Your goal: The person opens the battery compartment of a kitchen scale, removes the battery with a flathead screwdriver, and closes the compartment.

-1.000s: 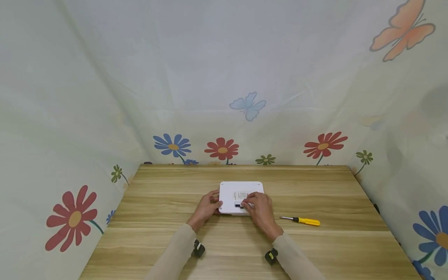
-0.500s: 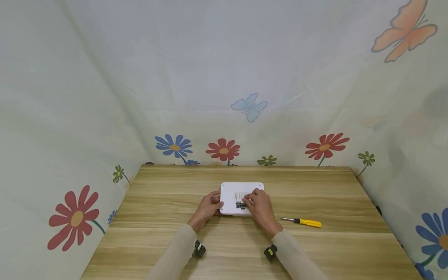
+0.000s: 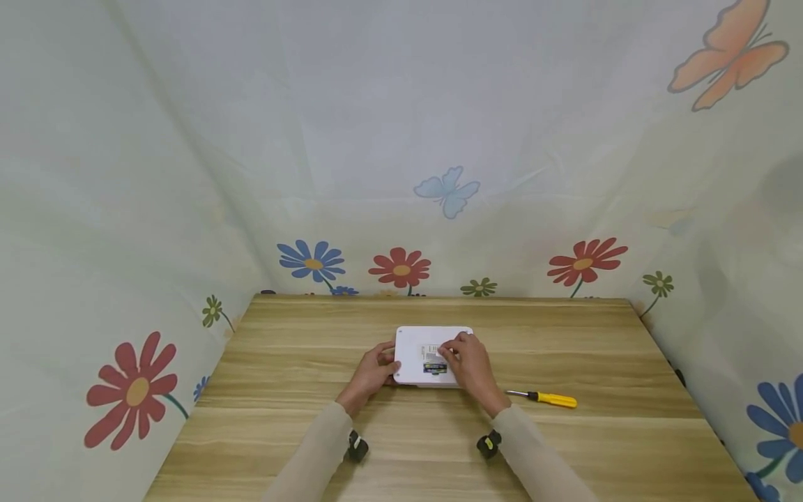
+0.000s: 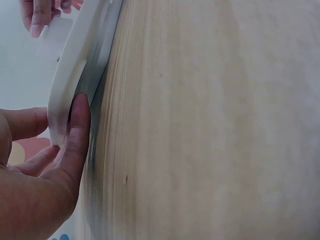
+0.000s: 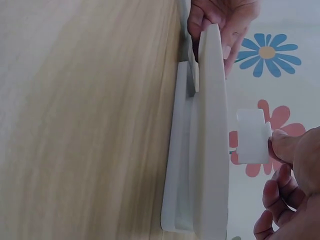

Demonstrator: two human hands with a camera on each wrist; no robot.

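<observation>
A flat white device (image 3: 409, 347) with rounded corners, its label and battery compartment facing up, is at the middle of the table. My left hand (image 3: 371, 373) grips its left edge, thumb on the upper face and fingers beneath, as the left wrist view shows. Green and dark batteries (image 3: 435, 367) lie in the uncovered compartment. Over the device, my right hand (image 3: 470, 362) pinches a small white battery cover (image 5: 252, 136) between thumb and finger. In the right wrist view the cover stands apart from the device's face. The left wrist view shows only part of my right hand (image 4: 42, 15).
A yellow-handled screwdriver (image 3: 555, 399) lies on the wooden table (image 3: 301, 321), right of my right hand. A pale curtain (image 3: 351, 139) printed with flowers and butterflies surrounds the table's back and sides.
My right hand has lifted the battery cover off the device, a little upward and to the right, baring the batteries. My left hand keeps its grip in the same place.
</observation>
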